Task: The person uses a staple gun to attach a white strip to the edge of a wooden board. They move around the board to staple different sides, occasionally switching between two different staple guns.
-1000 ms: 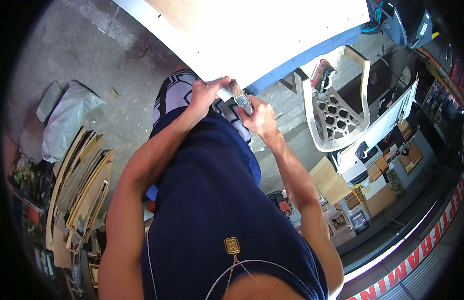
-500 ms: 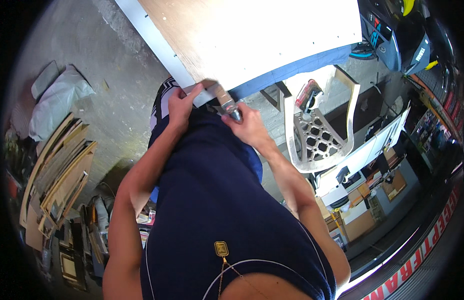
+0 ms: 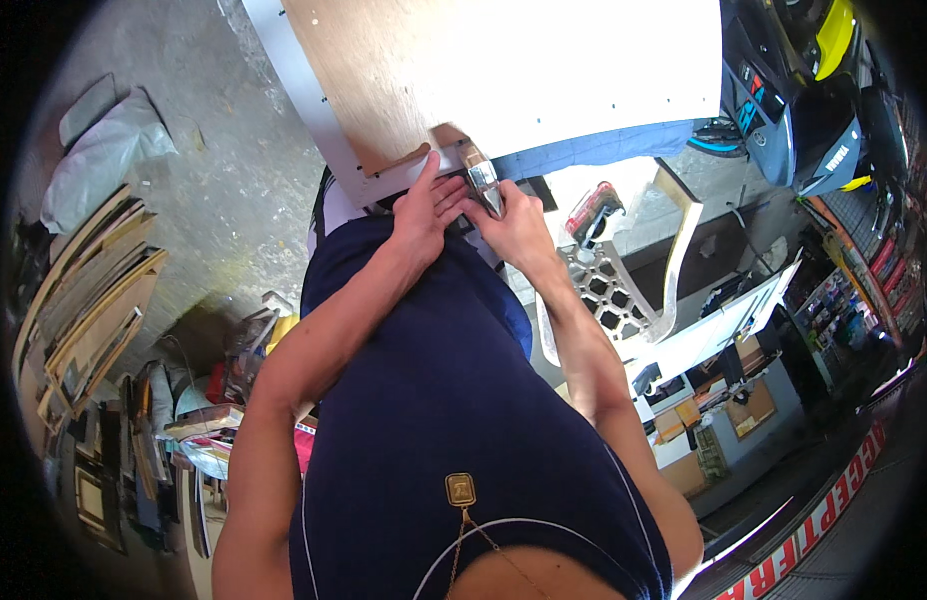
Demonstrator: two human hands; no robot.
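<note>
At the near edge of a large, flat, pale wooden panel (image 3: 524, 75) with a white border (image 3: 306, 95), the right hand (image 3: 516, 222) has its grip clamped around a silver metal hand tool (image 3: 483, 178), whose head points at that edge; whether it touches the panel, I cannot tell. Just beside the tool, the left hand (image 3: 422, 215) has its grip apart, fingers extended and thumb tip at the border near the corner. Blue cloth (image 3: 604, 147) shows beneath the panel. To the right stands a white plastic chair with a latticed back (image 3: 688, 222), bearing a red and black object (image 3: 591, 213). On the left, a whitish plastic bag (image 3: 109, 160) lies on the grey concrete floor (image 3: 224, 150), near stacked thin brown boards (image 3: 94, 290).
</note>
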